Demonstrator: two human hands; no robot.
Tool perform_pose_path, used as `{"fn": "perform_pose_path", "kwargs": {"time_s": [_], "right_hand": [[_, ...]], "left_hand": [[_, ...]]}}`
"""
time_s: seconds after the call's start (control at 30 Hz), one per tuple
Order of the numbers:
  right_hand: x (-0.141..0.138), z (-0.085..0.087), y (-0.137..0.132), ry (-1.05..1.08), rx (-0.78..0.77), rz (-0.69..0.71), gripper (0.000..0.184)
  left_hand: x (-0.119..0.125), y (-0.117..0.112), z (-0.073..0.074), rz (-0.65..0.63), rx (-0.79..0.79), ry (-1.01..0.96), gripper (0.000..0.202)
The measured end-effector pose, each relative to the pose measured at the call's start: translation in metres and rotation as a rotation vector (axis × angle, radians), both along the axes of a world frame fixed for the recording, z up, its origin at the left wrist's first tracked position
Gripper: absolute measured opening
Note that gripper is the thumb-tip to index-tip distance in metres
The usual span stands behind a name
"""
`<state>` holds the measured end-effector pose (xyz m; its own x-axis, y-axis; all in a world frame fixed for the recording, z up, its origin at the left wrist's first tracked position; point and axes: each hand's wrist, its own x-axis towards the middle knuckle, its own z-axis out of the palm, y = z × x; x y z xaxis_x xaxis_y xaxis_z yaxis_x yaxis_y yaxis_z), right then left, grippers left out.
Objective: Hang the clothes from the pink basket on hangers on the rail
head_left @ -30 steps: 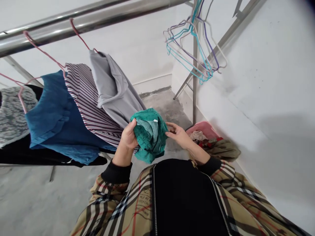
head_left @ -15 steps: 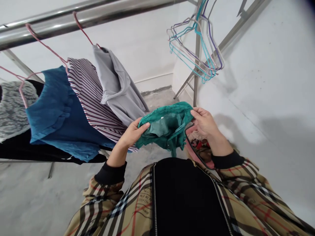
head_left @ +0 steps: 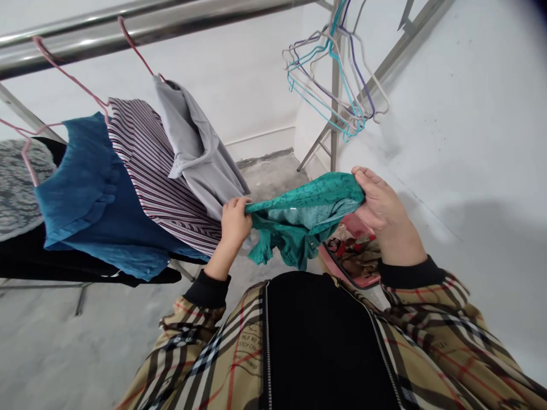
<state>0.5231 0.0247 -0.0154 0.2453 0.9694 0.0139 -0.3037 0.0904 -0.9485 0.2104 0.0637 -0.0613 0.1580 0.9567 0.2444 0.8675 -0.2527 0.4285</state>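
Just a small, unreadable garment label (head_left: 293, 209)

Both hands are raised well apart, and each pinches — the left hand (head_left: 234, 224) low, the right hand (head_left: 385, 215) higher.

Shirts (head_left: 141, 171) hang on the rail (head_left: 128, 40) to my left; spare hangers (head_left: 329, 85) hang ahead right, above the basket (head_left: 356, 280) on the floor (head_left: 85, 347) under my right hand (head_left: 384, 216).
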Motion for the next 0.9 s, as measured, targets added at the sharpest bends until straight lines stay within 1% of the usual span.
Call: {"fn": "perform_pose_path", "kwargs": {"time_s": [0.07,0.1,0.13,0.2,0.27,0.33,0.4,0.47,0.57,0.67,0.73,0.8,0.83,0.9], "right_hand": [[0.004,-0.001,-0.001,-0.042,0.033,0.053,0.028],[0.007,-0.003,-0.001,-0.100,0.047,0.093,0.033],[0.011,-0.005,-0.001,-0.208,0.065,0.127,0.038],[0.019,-0.012,0.001,-0.503,0.121,0.162,0.044],[0.025,-0.022,0.006,-0.803,0.190,0.144,0.040],[0.030,-0.033,0.012,-1.031,0.229,0.105,0.032],[0.033,-0.042,0.019,-1.172,0.218,0.079,0.025],[0.034,-0.048,0.026,-1.254,0.186,0.030,0.018],[0.034,-0.049,0.033,-1.299,0.154,-0.074,0.015],[0.034,-0.044,0.036,-1.307,0.173,-0.166,0.017],[0.035,-0.040,0.037,-1.300,0.203,-0.223,0.018],[0.038,-0.037,0.037,-1.283,0.196,-0.269,0.018],[0.040,-0.035,0.037,-1.275,0.166,-0.280,0.019],[0.042,-0.031,0.037,-1.279,0.071,-0.260,0.020]], "left_hand": [[0.000,0.006,-0.001,0.082,0.049,-0.078,0.034],[0.000,0.010,-0.003,0.103,0.057,-0.164,0.032],[0.000,0.014,-0.005,0.108,0.051,-0.282,0.031],[0.002,0.023,-0.008,0.105,-0.001,-0.572,0.030],[0.006,0.030,-0.010,0.112,-0.087,-0.855,0.030],[0.012,0.034,-0.007,0.132,-0.179,-1.072,0.030],[0.020,0.036,0.000,0.153,-0.272,-1.228,0.032],[0.027,0.037,0.009,0.157,-0.354,-1.325,0.032],[0.034,0.039,0.019,0.125,-0.401,-1.361,0.030],[0.033,0.040,0.024,0.078,-0.381,-1.279,0.029],[0.027,0.037,0.025,0.004,-0.375,-1.142,0.037],[0.019,0.031,0.026,-0.121,-0.412,-0.953,0.044],[0.015,0.027,0.028,-0.193,-0.451,-0.859,0.043],[0.007,0.018,0.032,-0.320,-0.576,-0.704,0.034]]}}
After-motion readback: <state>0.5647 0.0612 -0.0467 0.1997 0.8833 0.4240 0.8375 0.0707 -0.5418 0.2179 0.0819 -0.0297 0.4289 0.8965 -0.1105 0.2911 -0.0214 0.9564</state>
